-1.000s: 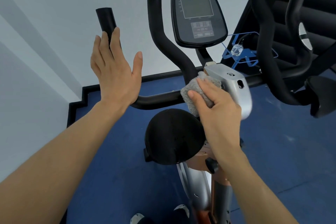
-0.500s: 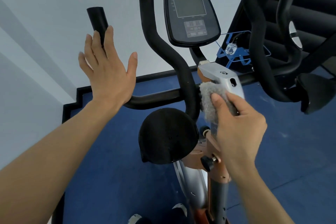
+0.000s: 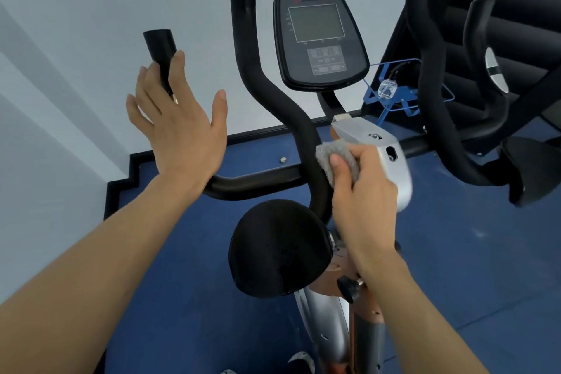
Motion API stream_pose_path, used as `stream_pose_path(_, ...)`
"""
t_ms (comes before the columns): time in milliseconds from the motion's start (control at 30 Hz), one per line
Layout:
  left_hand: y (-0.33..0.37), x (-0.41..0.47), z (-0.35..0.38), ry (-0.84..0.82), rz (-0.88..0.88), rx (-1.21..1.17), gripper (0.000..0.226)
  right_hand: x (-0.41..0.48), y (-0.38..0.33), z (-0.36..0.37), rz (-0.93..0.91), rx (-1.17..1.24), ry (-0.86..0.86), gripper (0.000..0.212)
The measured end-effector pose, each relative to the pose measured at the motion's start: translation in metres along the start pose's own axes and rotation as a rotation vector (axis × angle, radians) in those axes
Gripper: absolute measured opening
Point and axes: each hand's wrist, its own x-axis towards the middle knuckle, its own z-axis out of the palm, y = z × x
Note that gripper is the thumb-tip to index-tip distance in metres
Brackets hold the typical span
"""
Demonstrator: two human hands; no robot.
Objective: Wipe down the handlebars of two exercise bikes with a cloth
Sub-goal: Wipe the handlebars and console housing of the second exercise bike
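A black handlebar (image 3: 258, 181) runs left from the bike's centre and turns up to an end grip (image 3: 159, 44). My left hand (image 3: 179, 127) is raised flat in front of that upturned grip, fingers spread, holding nothing. My right hand (image 3: 364, 188) grips a grey cloth (image 3: 332, 155) and presses it against the silver clamp housing (image 3: 385, 152), where the handlebar meets a black curved tube (image 3: 303, 130). The handlebar's right half (image 3: 416, 143) continues behind the housing.
A black console (image 3: 317, 39) stands above the clamp. A round black pad (image 3: 279, 249) hangs below the bar, and a similar one (image 3: 531, 170) sits at right. A blue wire holder with a small bottle (image 3: 388, 89) and dark equipment (image 3: 501, 24) fill the right side. White wall at left.
My right hand has slid the cloth from the bar left of the clamp onto the clamp housing. My left hand stayed raised and open by the end grip. The camera view shifted slightly.
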Motion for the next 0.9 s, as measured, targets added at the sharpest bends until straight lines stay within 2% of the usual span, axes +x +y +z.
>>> stream_pose_path(100,0.001,-0.002,-0.004,-0.032,0.020,0.006,0.064,0.007,-0.004,-0.003,0.054,0.057,0.014,0.014)
stream_pose_path(167,0.000,-0.001,-0.006,-0.034,0.042,0.009,0.065,0.006,-0.006,-0.011,0.107,0.148,0.103,0.013)
stream_pose_path(300,0.003,0.024,-0.007,0.015,0.064,0.010,0.064,0.022,-0.020,-0.023,0.059,0.252,0.239,0.008)
stream_pose_path(400,0.004,0.041,-0.001,0.013,0.048,0.025,0.062,0.032,-0.031,-0.013,0.021,0.246,0.132,0.005)
stream_pose_path(533,0.003,0.044,0.008,0.006,0.066,0.099,0.060,0.027,-0.031,0.008,-0.007,0.179,-0.093,0.028)
stream_pose_path(600,0.003,0.044,0.010,0.015,0.074,0.119,0.059,0.022,-0.025,0.012,-0.079,0.104,-0.064,0.034)
stream_pose_path(700,0.002,0.044,0.013,0.014,0.087,0.164,0.058,0.028,-0.029,0.018,-0.188,0.000,-0.031,0.032)
stream_pose_path(900,0.002,0.045,0.014,-0.001,0.084,0.182,0.058,0.027,-0.029,0.020,-0.232,-0.030,0.006,0.026)
